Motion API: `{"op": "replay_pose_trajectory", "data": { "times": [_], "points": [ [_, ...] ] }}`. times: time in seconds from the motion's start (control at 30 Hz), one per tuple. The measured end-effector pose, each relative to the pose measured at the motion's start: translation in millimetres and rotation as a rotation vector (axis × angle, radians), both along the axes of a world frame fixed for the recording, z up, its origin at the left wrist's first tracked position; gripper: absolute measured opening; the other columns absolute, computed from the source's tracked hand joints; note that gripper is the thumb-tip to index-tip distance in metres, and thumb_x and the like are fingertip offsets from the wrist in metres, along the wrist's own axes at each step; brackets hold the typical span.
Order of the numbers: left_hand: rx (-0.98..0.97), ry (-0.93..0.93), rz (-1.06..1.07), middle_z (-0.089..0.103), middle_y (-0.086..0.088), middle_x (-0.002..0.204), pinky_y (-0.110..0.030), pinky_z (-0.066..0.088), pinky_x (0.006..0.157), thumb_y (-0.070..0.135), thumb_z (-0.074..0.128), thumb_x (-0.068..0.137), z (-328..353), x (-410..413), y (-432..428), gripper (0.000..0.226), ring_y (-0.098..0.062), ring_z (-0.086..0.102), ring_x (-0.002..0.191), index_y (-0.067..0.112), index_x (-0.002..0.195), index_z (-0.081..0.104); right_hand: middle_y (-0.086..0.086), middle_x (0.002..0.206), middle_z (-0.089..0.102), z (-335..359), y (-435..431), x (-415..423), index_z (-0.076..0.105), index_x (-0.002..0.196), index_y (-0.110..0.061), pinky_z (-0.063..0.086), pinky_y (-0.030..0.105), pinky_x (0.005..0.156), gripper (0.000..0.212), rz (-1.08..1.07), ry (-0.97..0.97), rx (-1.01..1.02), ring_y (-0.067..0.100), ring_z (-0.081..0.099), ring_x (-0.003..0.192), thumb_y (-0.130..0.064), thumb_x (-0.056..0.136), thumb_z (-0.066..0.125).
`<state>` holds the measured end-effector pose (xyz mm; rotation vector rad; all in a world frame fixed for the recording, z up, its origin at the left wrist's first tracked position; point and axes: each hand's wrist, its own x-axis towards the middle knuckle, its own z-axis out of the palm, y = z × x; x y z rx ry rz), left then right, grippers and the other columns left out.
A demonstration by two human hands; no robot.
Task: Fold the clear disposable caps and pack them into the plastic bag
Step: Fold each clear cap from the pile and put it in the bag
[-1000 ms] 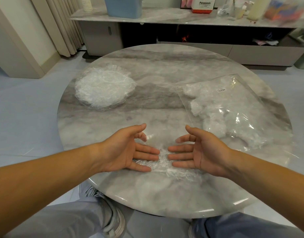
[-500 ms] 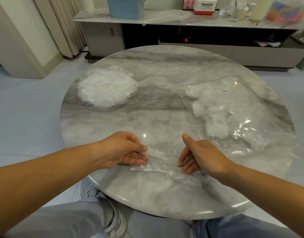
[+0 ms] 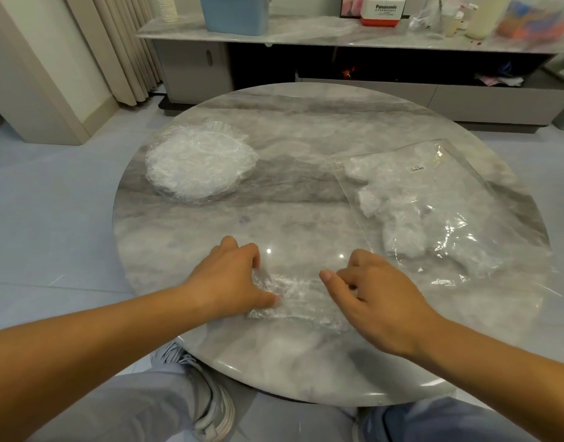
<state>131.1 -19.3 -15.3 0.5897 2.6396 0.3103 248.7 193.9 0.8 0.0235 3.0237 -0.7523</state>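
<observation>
Gripping opposite ends of the crinkled clear plastic cap (image 3: 295, 298), left hand (image 3: 232, 279) and right hand (image 3: 373, 295) likely needed aligned edges and firm flattening.

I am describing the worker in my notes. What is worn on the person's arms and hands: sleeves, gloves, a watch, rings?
Nothing shows there. The left hand and the right hand are bare, without gloves or visible rings. Both forearms are bare up to the picture's edge: no sleeve, watch or bracelet.
</observation>
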Motion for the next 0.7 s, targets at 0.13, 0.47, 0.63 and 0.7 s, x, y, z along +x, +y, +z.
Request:
{"op": "replay_pose_trajectory", "data": {
  "times": [0.13, 0.47, 0.63, 0.7],
  "points": [
    [0.017, -0.016, -0.005, 0.04, 0.009, 0.098, -0.028, 0.038, 0.066, 0.064, 0.08, 0.067, 2, 0, 2, 0.052, -0.011, 0.046, 0.083, 0.032, 0.088, 0.044, -0.009, 0.13, 0.056, -6, -3, 3, 0.073, 0.109, -0.028, 0.039, 0.032, 0.101, 0.046, 0.37, 0.174, 0.087, 0.01, 0.046, 0.122, -0.055, 0.102, 0.036],
    [0.27, -0.295, 0.207, 0.065, -0.003, 0.082, -0.039, 0.06, 0.066, 0.034, 0.09, 0.072, 9, -6, 1, 0.049, -0.017, 0.066, 0.07, 0.015, 0.102, 0.056, -0.011, 0.159, 0.035, -25, 8, 11, 0.051, 0.143, -0.028, 0.032, 0.035, 0.11, 0.057, 0.566, -0.068, 0.217, 0.011, 0.034, 0.139, -0.06, 0.102, 0.03],
    [0.531, -0.668, 0.47, 0.06, -0.008, 0.062, -0.032, 0.061, 0.057, 0.009, 0.076, 0.088, 13, -5, 3, 0.021, -0.017, 0.062, 0.052, 0.009, 0.079, 0.057, -0.012, 0.161, 0.032, -25, 6, 9, 0.05, 0.144, -0.03, 0.029, 0.032, 0.111, 0.057, 0.558, -0.08, 0.22, 0.01, 0.031, 0.14, -0.062, 0.102, 0.03],
    [0.591, -0.752, 0.481, 0.061, -0.008, 0.063, -0.032, 0.061, 0.06, 0.006, 0.07, 0.091, 14, -2, 6, 0.016, -0.017, 0.063, 0.055, 0.008, 0.082, 0.058, -0.01, 0.162, 0.028, -26, 6, 10, 0.049, 0.143, -0.03, 0.028, 0.031, 0.11, 0.056, 0.556, -0.074, 0.229, 0.011, 0.032, 0.14, -0.063, 0.101, 0.032]
  ]
}}
